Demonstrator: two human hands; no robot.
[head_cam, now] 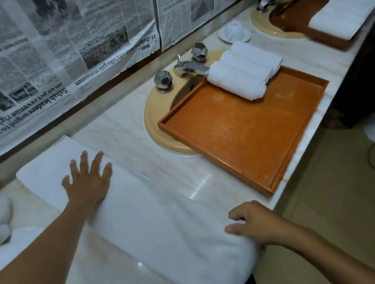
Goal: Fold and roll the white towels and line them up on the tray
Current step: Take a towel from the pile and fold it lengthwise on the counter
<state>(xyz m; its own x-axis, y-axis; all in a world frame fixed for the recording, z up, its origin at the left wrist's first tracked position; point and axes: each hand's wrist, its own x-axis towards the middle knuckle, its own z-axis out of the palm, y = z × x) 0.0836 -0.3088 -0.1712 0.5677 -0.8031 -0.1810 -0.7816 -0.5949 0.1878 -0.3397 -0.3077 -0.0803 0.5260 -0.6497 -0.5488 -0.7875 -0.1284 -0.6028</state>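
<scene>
rolled towels (pixel 242 71) at tray's (pixel 246 135) far end — tray over sink (pixel 156 122)

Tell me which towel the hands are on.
The long flat towel on the counter, under left hand and right hand; the rolled towels sit on the tray, untouched.

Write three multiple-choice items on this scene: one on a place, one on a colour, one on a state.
1. Where do the rolled towels lie on the tray?
A. near corner
B. far corner, by the faucet
C. middle
2. What colour is the tray?
A. orange-brown
B. blue
C. white
3. How is the left hand?
A. clenched
B. holding a cup
C. flat on the towel
Key: B, the rolls sit beside the faucet; A, its floor and rim are orange-brown; C, its fingers lie spread and straight on the towel.
</scene>
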